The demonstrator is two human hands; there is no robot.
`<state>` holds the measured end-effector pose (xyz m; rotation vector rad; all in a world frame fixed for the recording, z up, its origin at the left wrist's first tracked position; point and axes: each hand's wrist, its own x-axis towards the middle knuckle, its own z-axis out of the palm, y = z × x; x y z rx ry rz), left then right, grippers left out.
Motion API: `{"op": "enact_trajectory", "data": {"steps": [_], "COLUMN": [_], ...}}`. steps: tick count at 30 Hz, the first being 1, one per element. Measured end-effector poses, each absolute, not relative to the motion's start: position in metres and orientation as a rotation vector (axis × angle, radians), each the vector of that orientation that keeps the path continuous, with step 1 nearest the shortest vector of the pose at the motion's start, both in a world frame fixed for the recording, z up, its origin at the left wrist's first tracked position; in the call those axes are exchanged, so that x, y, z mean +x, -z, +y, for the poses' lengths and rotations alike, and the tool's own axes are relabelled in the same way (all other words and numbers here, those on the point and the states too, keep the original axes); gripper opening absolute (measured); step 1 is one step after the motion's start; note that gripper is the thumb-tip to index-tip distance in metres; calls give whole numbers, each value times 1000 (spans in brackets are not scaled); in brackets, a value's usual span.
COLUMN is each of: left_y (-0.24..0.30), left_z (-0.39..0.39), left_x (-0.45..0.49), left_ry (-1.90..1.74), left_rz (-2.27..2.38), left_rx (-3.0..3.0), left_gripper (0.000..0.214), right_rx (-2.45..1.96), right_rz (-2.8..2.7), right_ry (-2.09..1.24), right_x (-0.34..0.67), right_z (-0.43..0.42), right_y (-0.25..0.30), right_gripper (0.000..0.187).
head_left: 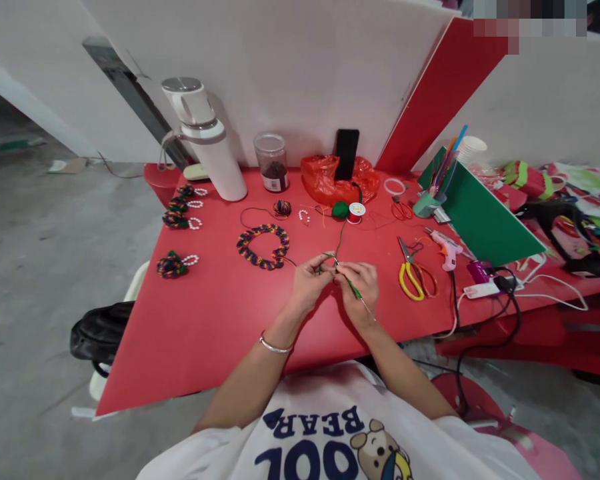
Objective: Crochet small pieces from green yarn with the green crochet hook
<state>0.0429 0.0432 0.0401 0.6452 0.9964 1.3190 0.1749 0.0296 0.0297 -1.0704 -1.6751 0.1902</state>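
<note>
Both hands meet over the middle of the red table. My right hand (360, 285) is closed around a crochet hook (356, 293) with a green grip, its thin metal end slanting down toward my wrist. In a pinch, my left hand (311, 280) holds green yarn (341, 239) close to the hook's tip. That strand runs up to a green yarn ball (340, 211) beside a spool of red thread (357, 213). A braided multicolour loop (263, 247) lies left of my hands, with a tail of yarn leading toward my left hand. The stitches between my fingertips are mostly hidden.
Yellow-handled pliers (410, 273), a pink glue gun (447, 249) and a power strip (485, 288) with cables lie at right. Along the back stand a white flask (217, 160), a jar (271, 163) and a phone (347, 155). Several beaded yarn pieces (173, 265) lie left.
</note>
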Motion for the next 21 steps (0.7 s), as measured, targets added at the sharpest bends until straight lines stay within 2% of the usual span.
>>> {"op": "enact_trajectory", "data": {"steps": [2,7,11,21], "left_y": [-44,-53,-55,-52], "left_z": [43,44,44,47], "left_x": [39,23,18,14], "left_ry": [-1245,-1066,-988,-893], "left_rz": [919,846,850,868], "left_rx": [574,534,566,624], "left_gripper": [52,50,46,35], "right_rx": [-1053,-888,-781,-788], "right_rz": [-1690,-1781,-1936,-2003], "right_ry": [-188,-482,-596,-824], "right_x": [177,199,223,247], "right_z": [32,43,54,59], "right_y": [-28,-33,-46,-65], "right_gripper": [14,15,15,14]}}
